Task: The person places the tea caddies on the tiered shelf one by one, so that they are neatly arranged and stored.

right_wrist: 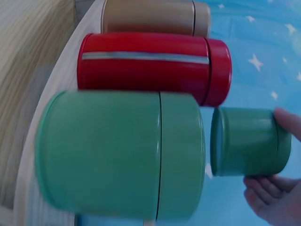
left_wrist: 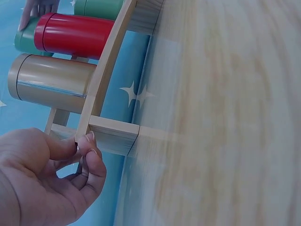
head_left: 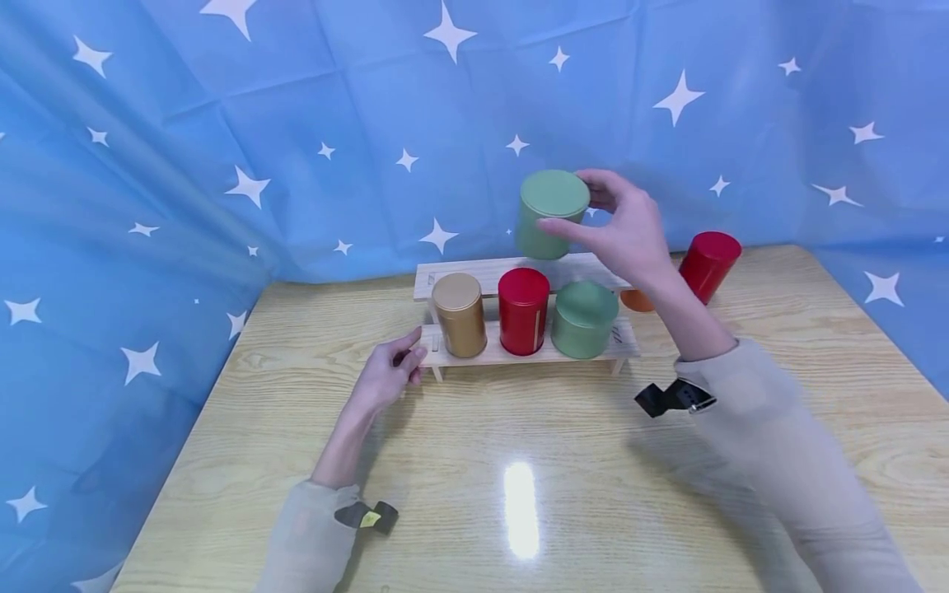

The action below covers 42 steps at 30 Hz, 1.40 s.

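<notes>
Head view: right hand (head_left: 626, 222) grips green canister (head_left: 544, 226), left hand (head_left: 385, 371) pinches rack's (head_left: 493, 350) left edge. A loose grip could drop it.

Five cylindrical tins (head_left: 460, 321), two pale wooden boards (head_left: 491, 276)
Two green tins (head_left: 552, 216), two red tins (head_left: 522, 317), one gold tin (head_left: 460, 321), one half-hidden orange object (head_left: 639, 302).

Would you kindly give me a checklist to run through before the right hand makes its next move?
1. Grip on the held green canister: ok; the right hand has thumb and fingers on it.
2. Its lid: ok, on.
3. Lower shelf steadied: ok; the left hand pinches its left end.
4. Gold canister, red canister and second green canister upright there: ok.
5. Held canister clear of the upper shelf: cannot tell.
6. Orange object fully visible: not ok; partly hidden.
</notes>
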{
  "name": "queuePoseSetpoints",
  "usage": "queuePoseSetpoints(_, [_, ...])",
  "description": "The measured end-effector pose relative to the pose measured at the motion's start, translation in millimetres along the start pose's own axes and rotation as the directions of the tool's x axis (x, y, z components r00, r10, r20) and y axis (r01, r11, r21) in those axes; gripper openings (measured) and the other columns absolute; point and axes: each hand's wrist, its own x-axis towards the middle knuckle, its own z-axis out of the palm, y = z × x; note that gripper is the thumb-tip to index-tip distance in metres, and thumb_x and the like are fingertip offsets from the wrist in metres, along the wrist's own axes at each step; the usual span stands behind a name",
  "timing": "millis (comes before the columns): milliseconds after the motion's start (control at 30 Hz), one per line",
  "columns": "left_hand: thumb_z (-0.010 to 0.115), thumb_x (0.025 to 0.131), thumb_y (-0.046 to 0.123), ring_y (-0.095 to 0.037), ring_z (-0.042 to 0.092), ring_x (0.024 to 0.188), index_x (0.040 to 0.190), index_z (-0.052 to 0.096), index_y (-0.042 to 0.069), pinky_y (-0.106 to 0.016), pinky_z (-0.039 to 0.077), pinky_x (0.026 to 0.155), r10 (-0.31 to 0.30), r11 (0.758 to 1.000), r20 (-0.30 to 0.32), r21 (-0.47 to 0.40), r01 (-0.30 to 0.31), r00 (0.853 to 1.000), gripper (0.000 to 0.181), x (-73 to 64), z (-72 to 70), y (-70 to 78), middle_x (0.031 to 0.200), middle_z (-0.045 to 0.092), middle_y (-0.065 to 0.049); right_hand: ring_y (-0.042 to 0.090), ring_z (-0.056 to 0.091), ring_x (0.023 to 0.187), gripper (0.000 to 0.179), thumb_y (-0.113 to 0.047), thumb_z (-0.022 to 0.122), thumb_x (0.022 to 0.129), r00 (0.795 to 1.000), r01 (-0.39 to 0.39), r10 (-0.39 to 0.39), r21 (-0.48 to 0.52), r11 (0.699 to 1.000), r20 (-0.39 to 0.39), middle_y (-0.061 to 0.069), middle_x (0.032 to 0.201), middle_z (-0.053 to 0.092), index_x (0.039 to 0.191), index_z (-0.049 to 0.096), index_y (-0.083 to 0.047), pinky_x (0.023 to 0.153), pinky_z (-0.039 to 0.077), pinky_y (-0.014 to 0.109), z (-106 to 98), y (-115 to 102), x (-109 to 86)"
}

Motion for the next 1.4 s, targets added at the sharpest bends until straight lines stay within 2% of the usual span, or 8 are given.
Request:
queuePoseSetpoints(100, [0.053, 0.106, 0.01, -0.015, 0.055, 0.067, 0.152, 0.039, -0.001, -0.023, 0.049, 0.062, 0.006, 1.0, 0.004, 0.006, -0.006, 1.0, 0.049, -0.1, -0.6, 0.0, 0.076, 0.055, -0.008, 0.021, 0.058, 0.119, 0.075, -0.044, 0.087, 0.078, 0.999, -0.003, 0.002, 0.015, 1.0, 0.035, 0.003, 0.128, 0.065, 0.14, 0.058, -0.014, 0.103, 0.044, 0.039, 11, -7, 6.1])
queuePoseSetpoints(267, [0.052, 0.106, 0.009, -0.015, 0.055, 0.068, 0.151, 0.039, -0.002, -0.024, 0.052, 0.066, 0.014, 1.0, 0.016, -0.006, -0.014, 1.0, 0.048, 0.0, -1.3, -1.2, 0.074, 0.055, -0.008, 0.019, 0.059, 0.115, 0.071, -0.041, 0.087, 0.079, 0.996, 0.035, -0.039, 0.044, 0.998, 0.082, 0.002, 0.127, 0.064, 0.138, 0.059, -0.012, 0.1, 0.046, 0.038, 29, -13, 15.9])
queuePoseSetpoints(433, [0.053, 0.106, 0.01, -0.017, 0.056, 0.068, 0.152, 0.039, 0.0, -0.024, 0.051, 0.065, -0.005, 1.0, 0.008, -0.003, 0.005, 1.0, 0.049, -0.3, -1.9, -0.8, 0.075, 0.055, -0.007, 0.019, 0.061, 0.111, 0.066, -0.037, 0.087, 0.081, 0.989, 0.049, -0.055, 0.049, 0.998, 0.14, 0.004, 0.124, 0.065, 0.135, 0.06, -0.01, 0.097, 0.047, 0.039, 48, -18, 22.5])
queuePoseSetpoints(767, [0.053, 0.106, 0.01, -0.017, 0.056, 0.068, 0.152, 0.04, 0.001, -0.022, 0.047, 0.06, -0.021, 1.0, -0.003, -0.011, 0.021, 1.0, 0.049, -0.8, -0.6, -1.6, 0.077, 0.056, -0.011, 0.022, 0.059, 0.104, 0.068, -0.033, 0.086, 0.081, 0.963, 0.043, -0.035, -0.023, 0.999, 0.267, 0.008, 0.119, 0.065, 0.136, 0.058, -0.005, 0.088, 0.049, 0.037, 79, -25, 26.7])
queuePoseSetpoints(933, [0.053, 0.106, 0.011, -0.016, 0.055, 0.067, 0.152, 0.04, 0.001, -0.022, 0.046, 0.058, -0.014, 1.0, -0.001, 0.0, 0.014, 1.0, 0.049, -0.6, -0.1, -2.2, 0.077, 0.056, -0.01, 0.022, 0.057, 0.104, 0.07, -0.036, 0.086, 0.08, 0.946, 0.042, -0.012, -0.086, 0.995, 0.324, 0.008, 0.12, 0.064, 0.136, 0.058, -0.006, 0.088, 0.049, 0.037, 87, -28, 26.1])
queuePoseSetpoints(1400, [0.053, 0.106, 0.011, -0.013, 0.055, 0.066, 0.152, 0.039, 0.001, -0.021, 0.047, 0.059, -0.027, 1.0, -0.005, -0.004, 0.027, 1.0, 0.049, -1.3, 1.1, -0.1, 0.081, 0.058, -0.012, 0.021, 0.058, 0.1, 0.071, -0.039, 0.082, 0.084, 0.896, 0.028, 0.039, -0.146, 0.989, 0.441, 0.007, 0.116, 0.062, 0.14, 0.052, -0.005, 0.086, 0.051, 0.036, 93, -29, 25.0])
